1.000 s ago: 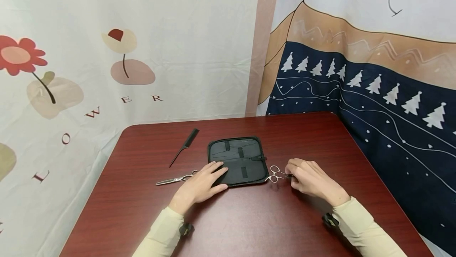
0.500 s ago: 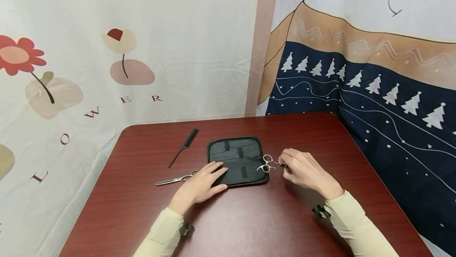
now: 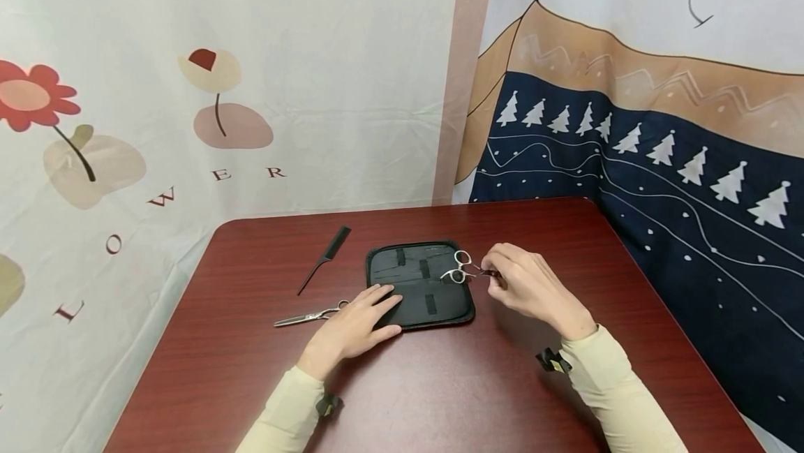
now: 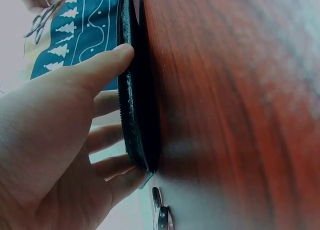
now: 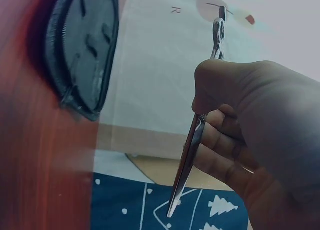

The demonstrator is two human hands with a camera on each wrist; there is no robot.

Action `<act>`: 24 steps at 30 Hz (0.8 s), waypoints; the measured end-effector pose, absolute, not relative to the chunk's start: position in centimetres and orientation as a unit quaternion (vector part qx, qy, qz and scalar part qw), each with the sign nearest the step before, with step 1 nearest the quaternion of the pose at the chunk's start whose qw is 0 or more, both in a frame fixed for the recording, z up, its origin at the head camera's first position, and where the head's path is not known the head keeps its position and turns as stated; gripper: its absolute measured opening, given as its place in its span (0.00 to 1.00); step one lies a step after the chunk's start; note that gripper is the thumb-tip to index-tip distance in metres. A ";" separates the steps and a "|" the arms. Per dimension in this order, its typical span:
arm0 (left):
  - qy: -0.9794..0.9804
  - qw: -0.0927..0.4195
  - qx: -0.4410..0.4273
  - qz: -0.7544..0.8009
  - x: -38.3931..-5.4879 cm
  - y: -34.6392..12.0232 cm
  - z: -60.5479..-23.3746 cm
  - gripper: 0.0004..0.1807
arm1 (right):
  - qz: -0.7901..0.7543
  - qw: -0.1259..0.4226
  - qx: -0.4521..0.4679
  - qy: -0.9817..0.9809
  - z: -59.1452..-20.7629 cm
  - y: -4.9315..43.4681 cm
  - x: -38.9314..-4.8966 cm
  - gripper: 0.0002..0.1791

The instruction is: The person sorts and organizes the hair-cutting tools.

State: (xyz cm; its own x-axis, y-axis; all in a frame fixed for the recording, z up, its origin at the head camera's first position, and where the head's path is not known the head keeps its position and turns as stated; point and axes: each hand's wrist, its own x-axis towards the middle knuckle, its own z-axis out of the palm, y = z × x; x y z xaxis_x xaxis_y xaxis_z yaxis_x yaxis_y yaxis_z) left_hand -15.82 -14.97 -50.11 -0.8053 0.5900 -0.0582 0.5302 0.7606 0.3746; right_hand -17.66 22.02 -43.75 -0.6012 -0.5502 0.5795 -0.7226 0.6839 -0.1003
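Note:
A black zip case (image 3: 411, 308) lies spread flat on the table, its inside with elastic loops facing up. My left hand (image 3: 352, 333) rests on its near left corner with fingers outstretched; in the left wrist view the thumb (image 4: 112, 62) touches the zipped edge. My right hand (image 3: 534, 289) pinches silver scissors (image 5: 187, 162) near the pivot, raised off the table. Their finger rings (image 3: 458, 276) point left, over the right side of the case in the head view, and the blades extend past the fingers.
A second pair of scissors (image 3: 303, 319) lies left of the case, its rings partly behind my left hand. Farther back is a black tail comb (image 3: 335, 246). The reddish-brown table (image 3: 251, 250) meets printed curtains at its far and right edges.
My right hand has lifted the scissors and carried them left and away from me, from beside the case's near right corner to over its right side. The left hand stays put.

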 end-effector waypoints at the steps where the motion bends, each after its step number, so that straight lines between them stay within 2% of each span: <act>1: 0.934 0.087 0.299 0.172 -15.8 -15.0 -50.1 0.36 | 0.168 0.265 0.361 -0.878 -43.6 21.9 -17.7 0.15; 14: 0.936 0.083 0.298 0.168 -15.9 -14.9 -50.2 0.36 | 0.205 0.276 0.364 -0.866 -42.8 20.4 -18.4 0.16; 24: 0.936 0.087 0.296 0.166 -15.9 -14.9 -50.1 0.35 | 0.215 0.300 0.366 -0.854 -42.5 19.4 -18.5 0.13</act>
State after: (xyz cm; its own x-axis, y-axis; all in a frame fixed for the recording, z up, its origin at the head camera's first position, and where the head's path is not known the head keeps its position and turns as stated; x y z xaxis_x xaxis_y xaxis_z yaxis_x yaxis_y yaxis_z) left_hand -15.93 -14.89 -50.10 -0.8093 0.5839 -0.0645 0.5260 0.7691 0.3630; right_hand -18.48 19.38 -42.47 -0.5527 -0.4957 0.6700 -0.7538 0.6402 -0.1483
